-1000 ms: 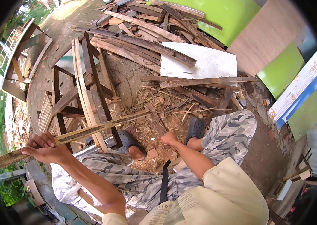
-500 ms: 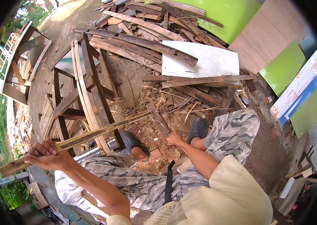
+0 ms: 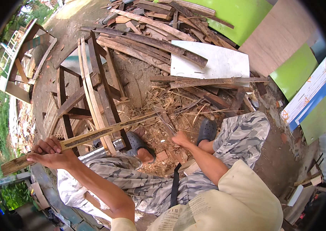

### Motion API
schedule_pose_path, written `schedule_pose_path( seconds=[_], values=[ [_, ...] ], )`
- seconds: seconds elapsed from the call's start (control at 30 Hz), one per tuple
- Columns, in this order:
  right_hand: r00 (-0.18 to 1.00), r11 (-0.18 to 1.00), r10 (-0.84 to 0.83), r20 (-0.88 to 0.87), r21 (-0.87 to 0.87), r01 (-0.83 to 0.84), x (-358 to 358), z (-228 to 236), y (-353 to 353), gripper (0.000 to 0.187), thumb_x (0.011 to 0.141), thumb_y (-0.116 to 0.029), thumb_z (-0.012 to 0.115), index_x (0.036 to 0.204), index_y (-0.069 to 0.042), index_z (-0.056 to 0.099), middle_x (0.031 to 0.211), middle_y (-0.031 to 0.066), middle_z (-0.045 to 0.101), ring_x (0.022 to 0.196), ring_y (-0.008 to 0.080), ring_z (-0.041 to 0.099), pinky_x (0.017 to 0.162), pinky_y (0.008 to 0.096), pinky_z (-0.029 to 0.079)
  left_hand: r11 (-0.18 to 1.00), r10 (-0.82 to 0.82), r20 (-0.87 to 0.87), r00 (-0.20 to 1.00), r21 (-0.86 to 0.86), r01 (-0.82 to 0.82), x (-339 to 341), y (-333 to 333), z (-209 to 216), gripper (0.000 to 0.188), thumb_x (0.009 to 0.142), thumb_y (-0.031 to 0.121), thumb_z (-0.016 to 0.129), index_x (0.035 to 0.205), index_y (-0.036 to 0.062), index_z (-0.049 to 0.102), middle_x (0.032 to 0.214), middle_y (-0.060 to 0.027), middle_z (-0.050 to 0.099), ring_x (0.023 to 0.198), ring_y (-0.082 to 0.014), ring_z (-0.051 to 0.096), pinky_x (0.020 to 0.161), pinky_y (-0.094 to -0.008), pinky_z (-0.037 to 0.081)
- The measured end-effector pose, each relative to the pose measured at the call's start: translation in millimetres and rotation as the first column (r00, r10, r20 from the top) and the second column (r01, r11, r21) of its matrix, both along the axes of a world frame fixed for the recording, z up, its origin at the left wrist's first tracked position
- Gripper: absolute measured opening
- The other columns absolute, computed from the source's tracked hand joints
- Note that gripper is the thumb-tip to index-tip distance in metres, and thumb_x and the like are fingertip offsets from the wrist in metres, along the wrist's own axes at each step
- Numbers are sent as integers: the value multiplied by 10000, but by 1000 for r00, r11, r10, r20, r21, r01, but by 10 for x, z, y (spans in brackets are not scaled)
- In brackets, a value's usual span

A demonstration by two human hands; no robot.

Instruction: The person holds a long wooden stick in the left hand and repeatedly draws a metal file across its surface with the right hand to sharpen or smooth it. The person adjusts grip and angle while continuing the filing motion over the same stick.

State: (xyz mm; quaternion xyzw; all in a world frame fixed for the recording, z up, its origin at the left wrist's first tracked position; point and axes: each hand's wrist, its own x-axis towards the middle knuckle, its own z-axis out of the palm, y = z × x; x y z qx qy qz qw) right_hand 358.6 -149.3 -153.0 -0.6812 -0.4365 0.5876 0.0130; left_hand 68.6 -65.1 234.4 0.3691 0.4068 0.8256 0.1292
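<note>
My left hand point(image 3: 51, 153) is wrapped round a long wooden strip point(image 3: 89, 137) near its left end. The strip has pale edges and a dark, rough face. It slants across a sawhorse-like wooden frame point(image 3: 105, 92), up to the right toward the chips between my feet. My right hand point(image 3: 181, 138) is closed on the lower end of a flat, brown machete-like blade point(image 3: 165, 121); its grip is hidden in my fingers. The far end of the blade is beside the strip's right end; whether they touch I cannot tell.
Wood chips and splinters point(image 3: 170, 102) cover the ground around my clogs point(image 3: 208, 129). Ahead lie a heap of old timber point(image 3: 151, 44) and a white panel point(image 3: 209, 57). Green boards point(image 3: 294, 71) lean at the right. Another wooden frame point(image 3: 18, 65) stands far left.
The whole view has shifted slightly to the right. Both hands keep their holds, and the strip and blade stay in nearly the same places.
</note>
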Motion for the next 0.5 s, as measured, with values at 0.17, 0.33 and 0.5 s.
schedule_pose_path(
  seconds=[0.17, 0.33, 0.5],
  values=[
    [993, 948, 47, -110, 318, -9, -327, 465, 71, 253, 766, -257, 634, 820, -10, 645, 724, 245, 647, 753, 411, 661, 692, 471, 514, 999, 50, -27, 998, -12, -50, 72, 83, 15, 523, 968, 590, 439, 695, 159, 325, 508, 50, 260, 374, -54, 219, 363, -220, 189],
    [997, 970, -68, -32, 232, 74, -39, -123, -183, 250, 752, -243, 653, 823, -4, 662, 717, 213, 659, 708, 389, 662, 663, 462, 510, 998, 69, 64, 996, -6, -69, 105, 120, 47, 556, 956, 644, 397, 724, 140, 367, 503, 48, 291, 368, -59, 230, 375, -220, 200],
    [989, 991, -35, 142, -121, 52, 224, 99, -266, 303, 711, -190, 615, 855, 71, 669, 842, 287, 664, 804, 411, 669, 723, 454, 521, 995, 89, 143, 986, 22, -93, 45, -29, 52, 640, 909, 736, 375, 753, 116, 398, 510, 35, 303, 399, -70, 271, 388, -201, 222]
  ],
)
